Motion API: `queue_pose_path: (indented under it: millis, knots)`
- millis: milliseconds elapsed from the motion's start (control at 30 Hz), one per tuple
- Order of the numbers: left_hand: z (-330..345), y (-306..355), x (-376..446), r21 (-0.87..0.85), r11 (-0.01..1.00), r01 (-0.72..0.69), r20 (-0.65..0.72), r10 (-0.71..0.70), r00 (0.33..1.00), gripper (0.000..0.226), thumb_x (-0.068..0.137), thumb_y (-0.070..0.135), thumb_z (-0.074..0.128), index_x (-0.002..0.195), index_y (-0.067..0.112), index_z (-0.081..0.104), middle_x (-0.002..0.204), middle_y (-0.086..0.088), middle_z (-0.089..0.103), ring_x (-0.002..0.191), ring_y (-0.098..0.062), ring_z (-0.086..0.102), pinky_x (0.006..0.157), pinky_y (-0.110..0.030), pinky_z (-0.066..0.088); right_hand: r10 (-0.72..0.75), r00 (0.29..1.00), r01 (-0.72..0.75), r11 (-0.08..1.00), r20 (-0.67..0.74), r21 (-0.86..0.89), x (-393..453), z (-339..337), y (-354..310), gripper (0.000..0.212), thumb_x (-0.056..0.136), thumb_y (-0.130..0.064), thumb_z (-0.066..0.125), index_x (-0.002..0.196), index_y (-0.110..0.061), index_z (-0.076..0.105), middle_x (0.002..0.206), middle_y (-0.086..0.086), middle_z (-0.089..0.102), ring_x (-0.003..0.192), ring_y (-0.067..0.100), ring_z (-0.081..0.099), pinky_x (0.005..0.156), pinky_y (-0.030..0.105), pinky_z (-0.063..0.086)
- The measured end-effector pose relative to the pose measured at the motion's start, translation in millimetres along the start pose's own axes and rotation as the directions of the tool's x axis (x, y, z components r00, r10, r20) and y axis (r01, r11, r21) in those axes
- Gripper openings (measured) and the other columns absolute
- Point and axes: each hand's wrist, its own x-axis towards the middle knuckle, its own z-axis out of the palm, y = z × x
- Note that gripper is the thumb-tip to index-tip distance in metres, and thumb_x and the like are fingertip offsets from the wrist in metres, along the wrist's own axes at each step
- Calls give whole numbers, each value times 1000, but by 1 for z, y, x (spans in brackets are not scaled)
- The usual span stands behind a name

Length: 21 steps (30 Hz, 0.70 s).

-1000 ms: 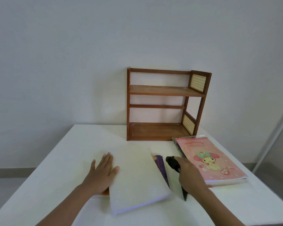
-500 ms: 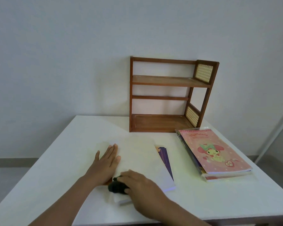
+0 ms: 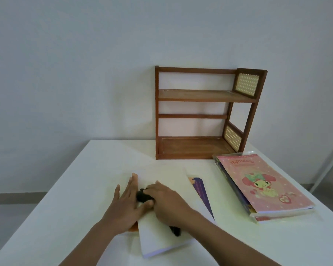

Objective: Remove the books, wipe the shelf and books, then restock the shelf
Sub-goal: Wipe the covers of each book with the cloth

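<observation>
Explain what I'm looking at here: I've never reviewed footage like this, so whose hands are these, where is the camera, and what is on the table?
There is no machine: a person works bare-handed, filmed by a wide-angle camera worn on their head, looking forward and down. The left hand lies flat, steadying a white book on the white table. The right hand grips a dark cloth pressed on that book's cover, apparently wiping it. A purple book peeks out from under the white one. To the right lies a stack topped by a pink cartoon book. Behind stands the wooden shelf, with no books on it.
</observation>
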Motion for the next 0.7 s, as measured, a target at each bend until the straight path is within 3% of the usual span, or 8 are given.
queue_pose_path:
  millis: [100,200,267,333,400,500,600,700]
  knots:
    - [-11,16,-8,31,997,70,41,-71,997,102,69,81,18,135,28,-38,142,23,-26,119,-2,-35,114,-34,-14,118,992,-118,993,39,18,31,-13,26,28,95,-15,49,121,-21,58,120,3,59,106,25,57,90,36,46]
    - [-13,21,-11,41,995,86,43,-87,995,106,69,80,16,142,22,-33,140,22,-28,109,1,-44,114,-35,-15,382,917,-388,921,-117,-32,60,-25,60,32,97,-14,46,128,-19,53,127,7,55,109,24,54,95,38,47]
    - [-8,12,-6,59,997,50,22,-51,998,112,63,87,6,143,20,-33,146,18,-29,114,4,-46,113,-35,-19,430,882,-458,879,-192,-133,71,-22,64,37,97,-8,40,133,-13,49,136,11,48,123,29,45,106,39,38]
    - [-1,2,1,64,998,18,8,-19,1000,117,58,93,-2,144,20,-32,152,13,-27,132,2,-34,115,-36,-19,355,914,-394,893,-198,-217,75,-12,48,44,93,-4,37,135,-12,47,141,11,44,134,32,33,114,42,28]
    - [2,-3,5,78,997,12,17,-13,1000,116,56,95,-5,142,22,-33,152,13,-28,137,2,-28,116,-37,-19,195,973,-218,952,-126,-213,66,0,24,49,92,-4,41,140,-15,45,143,9,44,137,31,31,113,40,26]
    - [2,-2,5,129,992,4,28,-8,1000,113,55,94,-9,141,23,-33,149,13,-31,136,0,-29,117,-39,-17,26,1000,-25,993,4,-118,40,0,11,46,95,-16,50,141,-16,46,140,5,47,128,25,42,106,36,35]
    - [-4,7,0,122,992,26,32,-30,999,116,55,90,-6,145,20,-28,146,16,-29,128,2,-33,115,-36,-19,190,981,-191,981,-29,-29,27,-24,39,39,97,-16,46,135,-24,51,133,-1,53,113,22,54,96,34,44]
    - [-13,20,-8,106,992,72,49,-77,996,112,55,83,-2,144,19,-28,139,18,-28,121,0,-31,113,-35,-16,317,939,-330,940,-130,-86,9,-43,74,38,98,-14,45,135,-22,52,135,-1,51,115,20,54,96,29,42]
